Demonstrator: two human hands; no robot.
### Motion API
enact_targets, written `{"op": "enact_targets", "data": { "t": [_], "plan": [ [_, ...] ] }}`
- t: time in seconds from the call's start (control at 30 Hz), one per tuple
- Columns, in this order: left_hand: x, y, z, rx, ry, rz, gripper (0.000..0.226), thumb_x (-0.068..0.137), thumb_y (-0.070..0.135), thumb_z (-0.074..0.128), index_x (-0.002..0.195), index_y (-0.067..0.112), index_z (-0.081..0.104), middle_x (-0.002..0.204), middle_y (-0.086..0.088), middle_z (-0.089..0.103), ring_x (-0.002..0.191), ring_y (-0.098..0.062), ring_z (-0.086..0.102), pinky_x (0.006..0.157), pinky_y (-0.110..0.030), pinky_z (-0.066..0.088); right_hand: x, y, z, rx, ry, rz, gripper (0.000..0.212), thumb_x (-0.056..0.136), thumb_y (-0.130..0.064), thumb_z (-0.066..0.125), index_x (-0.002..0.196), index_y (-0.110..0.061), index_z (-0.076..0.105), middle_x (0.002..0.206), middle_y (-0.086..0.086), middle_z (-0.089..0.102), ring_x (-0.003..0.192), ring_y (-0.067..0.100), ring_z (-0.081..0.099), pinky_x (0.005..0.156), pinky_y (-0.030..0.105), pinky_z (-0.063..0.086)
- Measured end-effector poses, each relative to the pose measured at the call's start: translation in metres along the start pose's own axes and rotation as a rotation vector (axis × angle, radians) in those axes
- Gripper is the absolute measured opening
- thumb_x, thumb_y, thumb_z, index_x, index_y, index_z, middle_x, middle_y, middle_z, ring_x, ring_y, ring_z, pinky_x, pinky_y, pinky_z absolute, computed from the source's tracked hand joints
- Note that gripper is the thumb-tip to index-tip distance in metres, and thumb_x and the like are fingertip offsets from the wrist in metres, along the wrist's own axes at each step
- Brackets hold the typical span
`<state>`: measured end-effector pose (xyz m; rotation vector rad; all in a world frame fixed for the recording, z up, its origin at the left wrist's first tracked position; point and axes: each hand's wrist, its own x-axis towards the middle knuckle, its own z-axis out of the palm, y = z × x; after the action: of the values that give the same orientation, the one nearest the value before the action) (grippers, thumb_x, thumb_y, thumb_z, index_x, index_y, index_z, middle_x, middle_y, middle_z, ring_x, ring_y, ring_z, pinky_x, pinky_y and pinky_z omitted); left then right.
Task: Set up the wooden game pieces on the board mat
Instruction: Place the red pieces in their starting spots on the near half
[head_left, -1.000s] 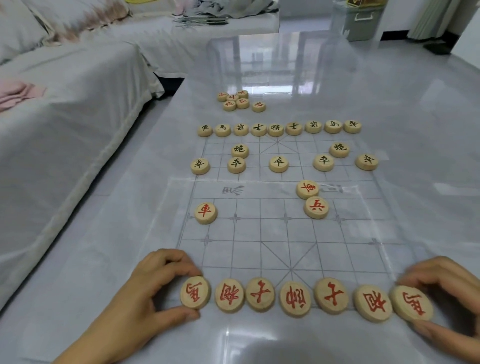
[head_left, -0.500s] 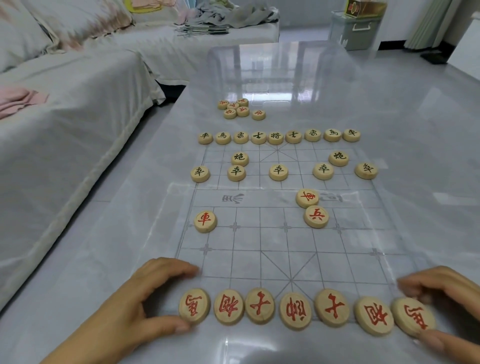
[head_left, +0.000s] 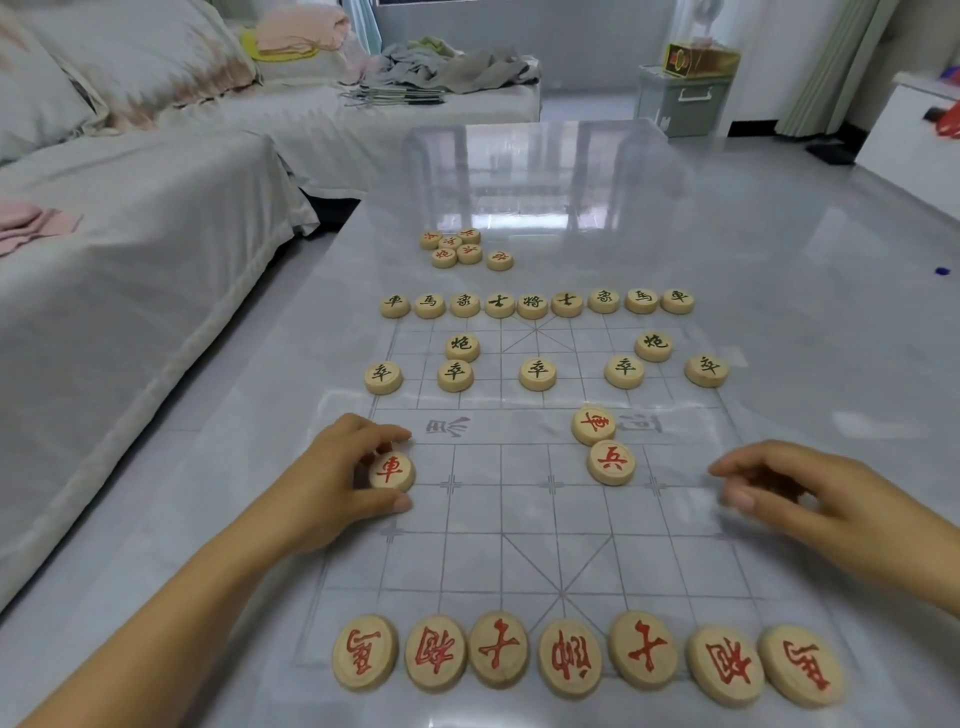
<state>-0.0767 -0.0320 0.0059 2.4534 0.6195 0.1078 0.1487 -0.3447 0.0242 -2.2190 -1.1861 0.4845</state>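
A clear board mat (head_left: 519, 519) with a printed grid lies on the glossy table. My left hand (head_left: 337, 478) pinches a red-marked wooden disc (head_left: 392, 472) at the mat's left edge, thumb below and fingers above it. My right hand (head_left: 789, 493) hovers over the mat's right side with loosely curled fingers and holds nothing. Two more red-marked discs (head_left: 594, 426) (head_left: 611, 462) sit right of centre. Several red-marked discs form a near row (head_left: 569, 660). Black-marked discs fill the far row (head_left: 532, 304) and the two lines before it.
A small heap of red-marked discs (head_left: 460, 248) lies beyond the mat on the table. A sofa under a white cover (head_left: 130, 291) runs along the left. A grey bin (head_left: 680, 104) stands on the floor past the table's far end.
Both hands left the ends of the near row and moved forward. My left hand took hold of the red-marked disc at the left edge; my right hand rose over the mat's right side.
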Motion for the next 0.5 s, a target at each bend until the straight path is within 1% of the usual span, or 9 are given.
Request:
{"op": "enact_targets", "data": {
  "t": [0.03, 0.1, 0.13, 0.2, 0.3, 0.33, 0.4, 0.43, 0.5],
  "plan": [
    [0.003, -0.001, 0.0, -0.039, -0.006, -0.002, 0.044, 0.074, 0.026, 0.073, 0.109, 0.038, 0.051, 0.111, 0.008, 0.047, 0.094, -0.005, 0.049, 0.07, -0.008, 0.04, 0.011, -0.001, 0.001, -0.021, -0.002, 0.005, 0.046, 0.064, -0.081, 0.043, 0.094, -0.051, 0.058, 0.094, -0.021, 0.065, 0.091, -0.002, 0.057, 0.077, 0.018, 0.049],
    [0.006, -0.005, -0.001, -0.111, -0.022, -0.011, 0.04, 0.072, 0.023, 0.075, 0.098, 0.042, 0.052, 0.11, 0.012, 0.049, 0.095, -0.005, 0.05, 0.07, -0.008, 0.042, 0.032, -0.008, 0.002, -0.032, -0.02, 0.052, 0.011, 0.081, -0.05, 0.054, 0.091, -0.045, 0.055, 0.094, -0.017, 0.063, 0.087, 0.002, 0.058, 0.077, 0.022, 0.049],
    [0.006, -0.007, -0.001, -0.141, -0.028, -0.013, 0.042, 0.07, 0.022, 0.077, 0.098, 0.042, 0.053, 0.109, 0.013, 0.049, 0.095, -0.004, 0.051, 0.072, -0.008, 0.042, 0.042, -0.011, 0.003, -0.05, -0.02, 0.06, 0.008, 0.086, -0.038, 0.056, 0.094, -0.039, 0.055, 0.095, -0.015, 0.061, 0.085, 0.002, 0.056, 0.076, 0.021, 0.047],
    [0.004, -0.011, -0.001, -0.178, -0.033, 0.011, 0.048, 0.066, 0.021, 0.08, 0.102, 0.04, 0.054, 0.108, 0.015, 0.049, 0.097, -0.002, 0.05, 0.075, -0.005, 0.041, 0.062, -0.014, 0.009, -0.081, 0.016, 0.06, 0.012, 0.09, -0.03, 0.054, 0.101, -0.032, 0.057, 0.091, -0.011, 0.059, 0.082, 0.002, 0.054, 0.073, 0.019, 0.044],
    [0.0, -0.018, -0.002, -0.209, -0.012, 0.054, 0.05, 0.066, 0.017, 0.08, 0.102, 0.042, 0.057, 0.103, 0.017, 0.054, 0.096, 0.002, 0.048, 0.074, -0.003, 0.039, 0.087, -0.028, 0.015, -0.121, 0.009, 0.013, 0.024, 0.094, -0.025, 0.047, 0.116, -0.027, 0.056, 0.086, -0.017, 0.052, 0.078, 0.002, 0.05, 0.071, 0.017, 0.042],
    [0.0, -0.02, -0.003, -0.214, -0.006, 0.06, 0.053, 0.066, 0.016, 0.08, 0.103, 0.045, 0.056, 0.105, 0.02, 0.053, 0.095, 0.0, 0.048, 0.072, -0.004, 0.038, 0.093, -0.031, 0.017, -0.15, -0.023, -0.014, 0.028, 0.095, -0.022, 0.044, 0.121, -0.028, 0.054, 0.087, -0.017, 0.049, 0.081, 0.003, 0.05, 0.074, 0.019, 0.043],
    [0.0, -0.023, -0.004, -0.218, -0.003, 0.076, 0.06, 0.068, 0.014, 0.079, 0.106, 0.049, 0.05, 0.108, 0.022, 0.051, 0.096, -0.002, 0.049, 0.071, -0.006, 0.039, 0.103, -0.037, 0.017, -0.242, -0.117, -0.079, 0.037, 0.096, -0.018, 0.04, 0.129, -0.034, 0.047, 0.099, -0.01, 0.046, 0.092, 0.011, 0.051, 0.086, 0.027, 0.045],
    [0.0, -0.023, -0.004, -0.22, -0.002, 0.084, 0.06, 0.068, 0.013, 0.078, 0.107, 0.049, 0.05, 0.108, 0.022, 0.051, 0.096, -0.003, 0.049, 0.072, -0.006, 0.039, 0.107, -0.038, 0.017, -0.283, -0.164, -0.109, 0.04, 0.096, -0.015, 0.039, 0.13, -0.036, 0.045, 0.105, -0.008, 0.044, 0.096, 0.012, 0.049, 0.087, 0.026, 0.044],
    [0.0, -0.025, -0.002, -0.228, 0.003, 0.094, 0.057, 0.07, 0.012, 0.077, 0.106, 0.048, 0.051, 0.108, 0.021, 0.051, 0.097, -0.005, 0.049, 0.072, -0.007, 0.039, 0.112, -0.039, 0.016, -0.322, -0.242, -0.132, 0.045, 0.095, -0.01, 0.039, 0.13, -0.038, 0.045, 0.109, -0.008, 0.038, 0.095, 0.01, 0.045, 0.078, 0.015, 0.039]
  ]
}}
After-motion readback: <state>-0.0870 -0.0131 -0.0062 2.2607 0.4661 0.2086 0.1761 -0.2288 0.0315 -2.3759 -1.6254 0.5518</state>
